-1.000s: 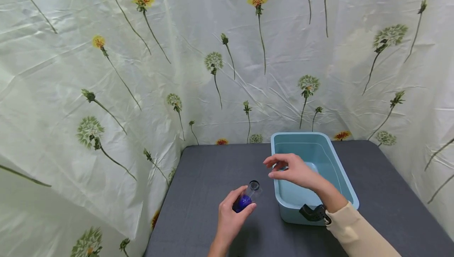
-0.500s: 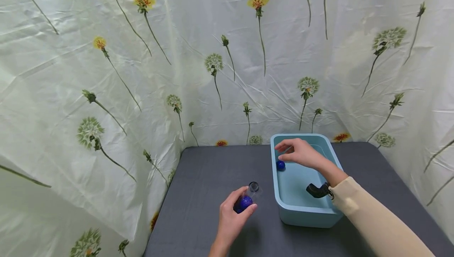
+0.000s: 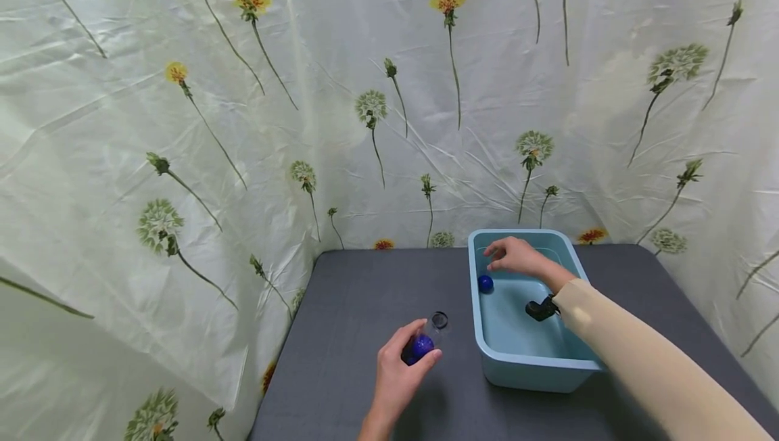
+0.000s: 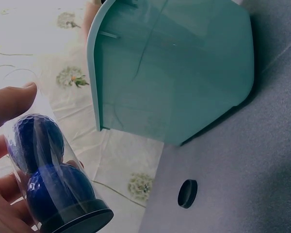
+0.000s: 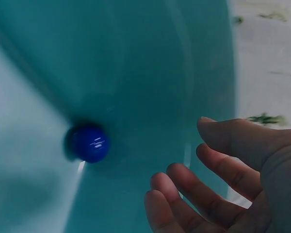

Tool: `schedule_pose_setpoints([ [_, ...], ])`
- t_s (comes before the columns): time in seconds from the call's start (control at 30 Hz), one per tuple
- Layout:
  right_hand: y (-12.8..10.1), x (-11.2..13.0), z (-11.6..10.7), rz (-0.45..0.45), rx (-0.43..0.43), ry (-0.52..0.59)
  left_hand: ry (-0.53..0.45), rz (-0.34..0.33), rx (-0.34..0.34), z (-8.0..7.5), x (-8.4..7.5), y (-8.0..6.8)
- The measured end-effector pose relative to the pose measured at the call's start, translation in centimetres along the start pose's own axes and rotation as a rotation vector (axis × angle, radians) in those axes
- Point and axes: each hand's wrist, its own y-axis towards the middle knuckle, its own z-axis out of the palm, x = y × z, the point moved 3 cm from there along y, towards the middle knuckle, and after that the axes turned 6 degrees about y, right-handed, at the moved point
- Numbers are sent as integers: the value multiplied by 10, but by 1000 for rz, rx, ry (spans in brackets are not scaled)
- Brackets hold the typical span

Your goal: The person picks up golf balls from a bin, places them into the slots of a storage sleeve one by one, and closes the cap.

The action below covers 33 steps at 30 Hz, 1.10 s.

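My left hand grips a clear plastic tube low over the dark table; the left wrist view shows two blue balls inside the tube and a black cap closing its near end. To its right stands a light blue tub. A single blue ball lies on the tub's floor near the left wall, also clear in the right wrist view as the ball. My right hand hovers over the tub's far end with relaxed, empty fingers, a little beyond the ball.
A small black cap lies on the grey table between the tube and the tub. A flower-printed sheet hangs close behind and to the left. A black camera sits on my right wrist.
My right hand has moved from beside the tube out over the tub's far end. A blue ball now lies in the tub. The left hand and tube have stayed put.
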Motion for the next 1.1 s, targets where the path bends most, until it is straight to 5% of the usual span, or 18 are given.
schedule_pose_setpoints([
  [0.57, 30, -54, 32, 241, 130, 1, -29, 57, -43, -6, 4, 0],
  [0.97, 27, -61, 37, 198, 114, -47, -13, 22, -30, -6, 9, 0],
  [1.1, 24, -64, 42, 237, 173, -55, -14, 23, -29, -5, 9, 0],
])
